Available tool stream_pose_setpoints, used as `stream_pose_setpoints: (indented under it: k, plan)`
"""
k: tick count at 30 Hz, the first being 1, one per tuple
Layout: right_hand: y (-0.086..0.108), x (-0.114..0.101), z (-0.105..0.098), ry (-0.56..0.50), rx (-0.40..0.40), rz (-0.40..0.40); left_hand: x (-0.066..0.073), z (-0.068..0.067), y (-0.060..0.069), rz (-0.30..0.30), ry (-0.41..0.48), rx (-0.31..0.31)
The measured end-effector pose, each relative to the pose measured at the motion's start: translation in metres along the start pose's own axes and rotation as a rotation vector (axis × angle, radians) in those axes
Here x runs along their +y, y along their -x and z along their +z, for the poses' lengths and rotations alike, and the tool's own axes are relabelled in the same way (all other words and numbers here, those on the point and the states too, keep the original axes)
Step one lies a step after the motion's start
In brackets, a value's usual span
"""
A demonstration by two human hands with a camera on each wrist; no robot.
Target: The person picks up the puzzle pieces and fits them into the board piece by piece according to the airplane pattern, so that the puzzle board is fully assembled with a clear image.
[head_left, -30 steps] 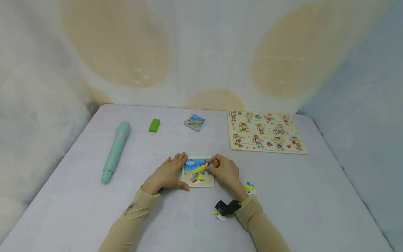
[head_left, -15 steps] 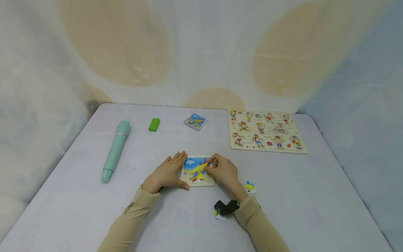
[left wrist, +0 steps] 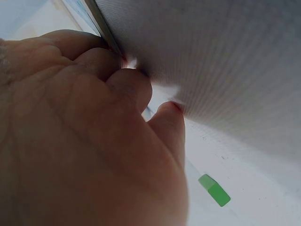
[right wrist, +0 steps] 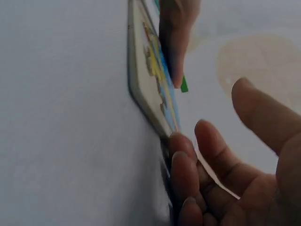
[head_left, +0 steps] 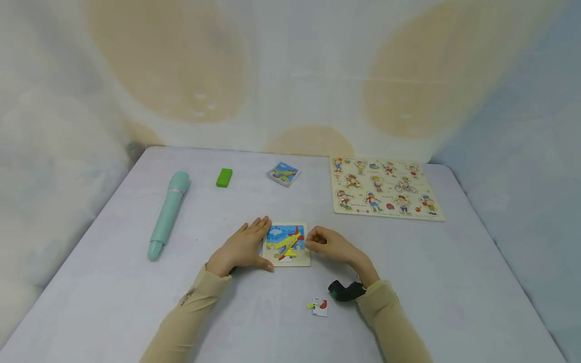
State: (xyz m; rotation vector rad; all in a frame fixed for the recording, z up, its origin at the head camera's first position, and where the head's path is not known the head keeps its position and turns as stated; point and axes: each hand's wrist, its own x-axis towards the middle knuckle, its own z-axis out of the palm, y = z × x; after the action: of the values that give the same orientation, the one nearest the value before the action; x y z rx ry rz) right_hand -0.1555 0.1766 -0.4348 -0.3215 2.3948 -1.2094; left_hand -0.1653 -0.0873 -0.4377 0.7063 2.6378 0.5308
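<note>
A small square wooden puzzle board [head_left: 298, 262] with a yellow airplane and blue sky lies mid-table; its lower part shows bare tray. My left hand [head_left: 242, 249] rests at its left edge, fingers stretched toward the far corner and thumb at the near corner. Just off the right edge hovers my right hand [head_left: 333, 245], fingers bent; in the right wrist view its thumb [right wrist: 254, 101] stands apart from the fingers and no piece shows between them. One loose puzzle piece [head_left: 320, 307] lies nearer me, beside the black wrist camera [head_left: 346, 291].
A mint-green microphone-shaped object [head_left: 168, 217] lies at left. Toward the back are a green block [head_left: 224, 177], a small airplane picture card [head_left: 284, 174] and a large peg board with sports figures [head_left: 386, 189]. Fabric walls bound the table.
My right hand has let go of the piece on the airplane's tail and drawn back right. Its arm now covers the spot where another loose piece lay. The left hand stays put.
</note>
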Motion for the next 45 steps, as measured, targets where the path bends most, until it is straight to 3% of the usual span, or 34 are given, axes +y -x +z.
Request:
stream_pose_setpoints:
  k: [3, 9, 14, 20, 31, 37, 45]
  plan:
    - [0.010, 0.006, -0.005, -0.025, -0.091, -0.024, 0.001, 0.000, -0.001, 0.002, -0.009, -0.005]
    - [0.041, 0.016, -0.003, -0.016, -0.201, -0.100, 0.001, -0.001, -0.002, 0.007, -0.017, -0.009]
    - [0.064, 0.020, 0.002, 0.077, -0.265, -0.211, -0.001, -0.001, -0.003, 0.011, -0.035, 0.006]
    - [0.068, 0.021, 0.013, 0.280, -0.211, -0.316, -0.002, 0.000, -0.002, 0.009, -0.008, 0.006]
    - [0.065, 0.012, 0.021, 0.415, -0.127, -0.307, -0.003, 0.002, -0.002, 0.003, -0.018, 0.005]
    - [0.057, 0.015, 0.024, 0.338, -0.075, -0.300, -0.002, 0.000, -0.002, 0.010, -0.022, 0.005]
    - [0.044, 0.015, 0.028, 0.026, -0.042, -0.223, 0.002, 0.000, -0.002, -0.003, -0.014, -0.007]
